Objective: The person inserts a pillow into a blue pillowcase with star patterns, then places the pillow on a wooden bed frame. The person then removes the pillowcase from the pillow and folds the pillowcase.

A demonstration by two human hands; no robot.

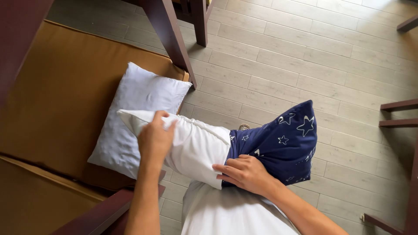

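Note:
A white pillow point(196, 141) is held level in front of me, its right end tucked inside a dark blue pillowcase with white stars point(283, 146). My left hand point(155, 138) grips the bare left end of that pillow. My right hand point(244, 172) clutches the open edge of the pillowcase where it meets the white fabric. A second white pillow point(135, 93) lies flat on the chair seat just behind my left hand.
A wooden armchair with a brown seat cushion point(56, 95) fills the left side, its dark armrest point(98, 215) near my left elbow. Dark chair legs point(172, 37) stand on the pale tiled floor point(305, 65). More dark furniture point(398, 115) lines the right edge.

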